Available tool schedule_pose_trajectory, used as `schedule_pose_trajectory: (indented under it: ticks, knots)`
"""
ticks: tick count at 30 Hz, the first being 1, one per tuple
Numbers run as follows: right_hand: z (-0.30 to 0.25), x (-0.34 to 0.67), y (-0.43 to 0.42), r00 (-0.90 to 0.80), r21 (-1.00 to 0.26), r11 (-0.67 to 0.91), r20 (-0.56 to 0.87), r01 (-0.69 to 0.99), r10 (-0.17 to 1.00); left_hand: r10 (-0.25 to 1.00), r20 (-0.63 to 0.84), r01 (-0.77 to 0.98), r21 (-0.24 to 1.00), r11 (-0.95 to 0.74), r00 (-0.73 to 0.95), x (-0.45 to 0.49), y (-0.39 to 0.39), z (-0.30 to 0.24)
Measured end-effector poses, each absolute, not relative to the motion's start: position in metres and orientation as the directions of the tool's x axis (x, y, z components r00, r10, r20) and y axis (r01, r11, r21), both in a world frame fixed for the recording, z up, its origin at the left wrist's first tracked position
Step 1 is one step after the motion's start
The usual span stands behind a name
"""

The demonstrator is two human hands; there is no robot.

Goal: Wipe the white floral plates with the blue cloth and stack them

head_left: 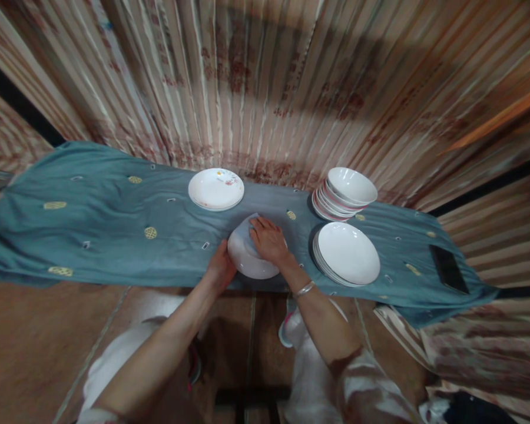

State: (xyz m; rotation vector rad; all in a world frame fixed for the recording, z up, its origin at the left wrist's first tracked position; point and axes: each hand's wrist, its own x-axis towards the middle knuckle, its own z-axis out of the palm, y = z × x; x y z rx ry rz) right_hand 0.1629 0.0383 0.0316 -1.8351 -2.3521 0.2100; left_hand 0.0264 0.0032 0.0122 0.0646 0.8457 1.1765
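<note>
A white plate is in front of me near the table's front edge, its rim gripped on the left side by my left hand. My right hand lies over the plate and presses a pale bluish cloth against its surface. The fingers of that hand are bent over the cloth and partly cover it. Behind the held plate, two or so white plates with a floral print are stacked.
Right of my hands stand a stack of white plates and, behind it, a stack of bowls. A dark phone-like slab lies at the right end of the teal tablecloth. A patterned curtain hangs behind.
</note>
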Motion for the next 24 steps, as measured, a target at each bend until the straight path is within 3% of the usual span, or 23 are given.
schedule_pose_trajectory:
  ticks: [24]
  knots:
    - [0.021,0.203,0.013,-0.163,-0.13,0.175,0.103,0.976,0.981,0.788,-0.61,-0.713,0.517,0.474,0.082,0.026,0.001,0.018]
